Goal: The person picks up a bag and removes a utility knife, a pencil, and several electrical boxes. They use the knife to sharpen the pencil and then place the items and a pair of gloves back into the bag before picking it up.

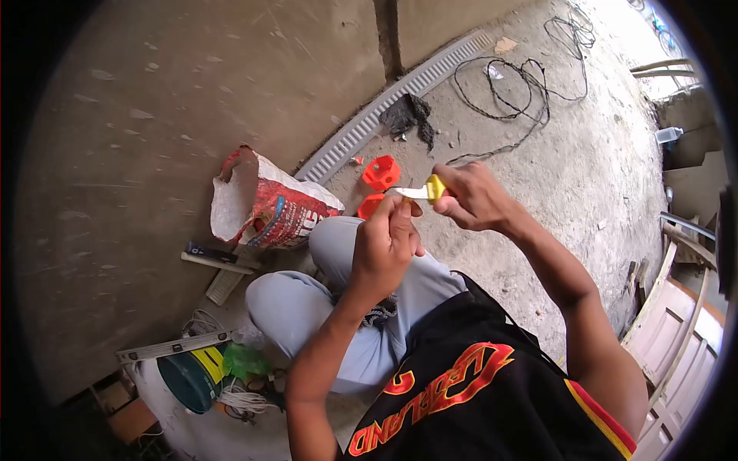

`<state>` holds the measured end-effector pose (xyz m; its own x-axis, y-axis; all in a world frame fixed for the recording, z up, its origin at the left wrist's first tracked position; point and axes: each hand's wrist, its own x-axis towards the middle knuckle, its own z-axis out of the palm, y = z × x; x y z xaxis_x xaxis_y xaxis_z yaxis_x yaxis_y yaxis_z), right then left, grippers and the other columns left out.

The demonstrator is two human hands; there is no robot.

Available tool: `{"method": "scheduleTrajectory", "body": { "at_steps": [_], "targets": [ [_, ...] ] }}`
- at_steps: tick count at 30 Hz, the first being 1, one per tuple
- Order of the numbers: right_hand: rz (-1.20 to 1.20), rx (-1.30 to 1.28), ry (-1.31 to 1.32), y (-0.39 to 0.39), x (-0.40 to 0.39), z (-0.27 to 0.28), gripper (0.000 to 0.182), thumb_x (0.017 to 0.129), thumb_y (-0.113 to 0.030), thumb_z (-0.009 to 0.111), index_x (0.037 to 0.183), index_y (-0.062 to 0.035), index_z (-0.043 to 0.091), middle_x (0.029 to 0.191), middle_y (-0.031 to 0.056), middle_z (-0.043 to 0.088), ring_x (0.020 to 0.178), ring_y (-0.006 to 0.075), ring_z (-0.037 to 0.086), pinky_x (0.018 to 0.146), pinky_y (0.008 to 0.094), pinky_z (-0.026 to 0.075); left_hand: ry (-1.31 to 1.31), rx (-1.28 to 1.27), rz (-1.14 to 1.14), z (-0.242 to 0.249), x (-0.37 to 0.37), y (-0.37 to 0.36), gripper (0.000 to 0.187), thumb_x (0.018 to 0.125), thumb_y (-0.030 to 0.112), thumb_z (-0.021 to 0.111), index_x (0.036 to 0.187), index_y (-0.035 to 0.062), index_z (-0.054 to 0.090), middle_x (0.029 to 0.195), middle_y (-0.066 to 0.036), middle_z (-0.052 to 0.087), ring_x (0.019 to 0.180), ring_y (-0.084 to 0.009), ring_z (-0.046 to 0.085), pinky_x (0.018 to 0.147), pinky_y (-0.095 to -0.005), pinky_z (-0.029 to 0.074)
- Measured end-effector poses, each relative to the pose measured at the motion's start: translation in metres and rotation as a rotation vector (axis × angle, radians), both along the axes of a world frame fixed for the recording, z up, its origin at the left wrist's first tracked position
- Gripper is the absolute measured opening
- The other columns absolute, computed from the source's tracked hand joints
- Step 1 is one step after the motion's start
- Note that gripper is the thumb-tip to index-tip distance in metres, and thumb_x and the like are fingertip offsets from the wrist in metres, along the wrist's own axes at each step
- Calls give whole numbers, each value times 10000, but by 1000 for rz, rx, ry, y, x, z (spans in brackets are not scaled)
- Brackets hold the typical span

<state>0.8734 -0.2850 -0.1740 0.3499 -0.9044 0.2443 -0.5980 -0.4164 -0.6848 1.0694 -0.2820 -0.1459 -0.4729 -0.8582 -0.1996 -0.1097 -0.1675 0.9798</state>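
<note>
My right hand (478, 197) is closed around the yellow handle of a knife (415, 193), its short metal blade pointing left. My left hand (387, 244) is raised over my knees, thumb and fingers pinched together at the blade's tip. A small brownish piece (416, 208) shows at its fingertips, too small to name. Just beyond the hands, an orange octagonal electrical box (381, 173) lies on the floor. A second orange box (370, 206) is beside it, partly hidden by my left hand.
A torn red and white sack (288, 207) leans near the wall on the left. Black cable (530, 77) is looped across the concrete floor. A crumpled black bag (407, 115) lies by a slotted metal strip (354, 138). A spirit level (175, 347) rests at lower left.
</note>
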Motion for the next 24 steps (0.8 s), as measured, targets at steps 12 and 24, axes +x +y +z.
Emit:
{"method": "scheduleTrajectory", "body": {
  "at_steps": [12,24],
  "targets": [
    [-69,-77,66,-4,6,-17,518,878,-532,430,717,-40,441,493,137,395,448,349,451,451,402,343,-174,-169,-15,10,-4,-1,282,973,209,381,931,-27,530,549,-15,428,480,-88,454,498,-259,446],
    [-135,-90,-129,-1,-2,-4,557,873,-581,378,715,-49,418,478,78,361,399,282,408,433,391,342,-146,-234,54,-3,4,-6,306,967,229,398,859,-8,558,582,-60,511,514,-108,508,498,-278,400]
  ]
}}
